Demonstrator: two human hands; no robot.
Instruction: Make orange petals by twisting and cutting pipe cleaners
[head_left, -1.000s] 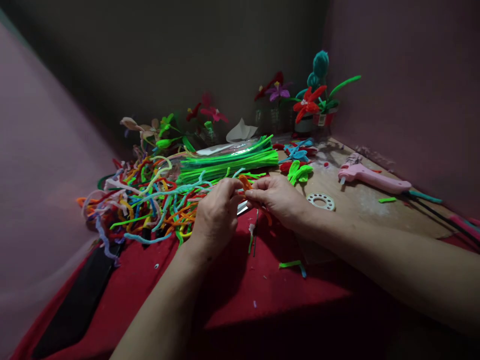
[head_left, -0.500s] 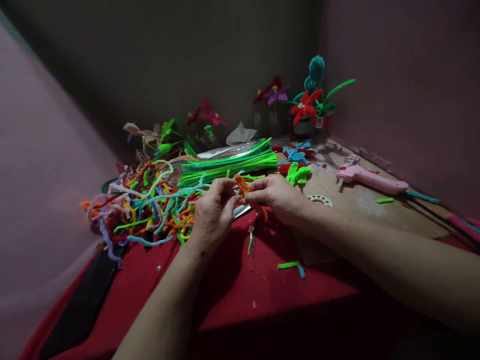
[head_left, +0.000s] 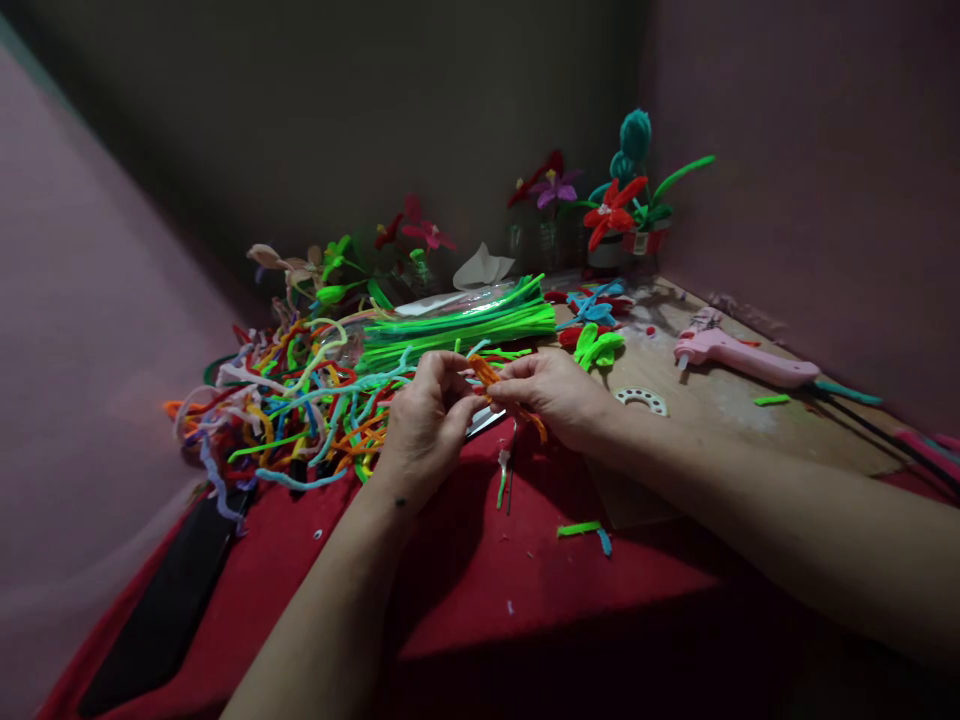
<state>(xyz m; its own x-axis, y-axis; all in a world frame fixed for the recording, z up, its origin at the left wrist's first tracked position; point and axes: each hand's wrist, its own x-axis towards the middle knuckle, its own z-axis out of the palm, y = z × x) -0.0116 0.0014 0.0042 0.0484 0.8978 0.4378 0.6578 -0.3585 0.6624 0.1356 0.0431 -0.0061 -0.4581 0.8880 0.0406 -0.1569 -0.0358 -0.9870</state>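
Note:
Between my two hands is an orange pipe cleaner (head_left: 486, 372), bent into a loop at the top, with loose ends hanging below. My left hand (head_left: 427, 410) pinches its left side with thumb and forefinger. From the other side my right hand (head_left: 551, 395) grips it in closed fingertips, which partly hide it. Just under the hands, a short green pipe cleaner piece (head_left: 501, 488) with a pale tip lies by a thin dark stick (head_left: 509, 490) on the red cloth (head_left: 480, 580). Behind the fingers a white flat item (head_left: 484, 422) shows in part.
Tangled coloured pipe cleaners (head_left: 292, 400) spread on the left, above a black flat object (head_left: 169, 600). A green pipe cleaner bundle (head_left: 465, 325) lies behind the hands. On the right, a pink glue gun (head_left: 742, 358) rests on a board (head_left: 720, 430). Fuzzy flowers (head_left: 615, 212) stand at the back.
The orange loop now leans further left and looks longer, and its lower ends have shifted slightly right and down. Both hands stay almost in place.

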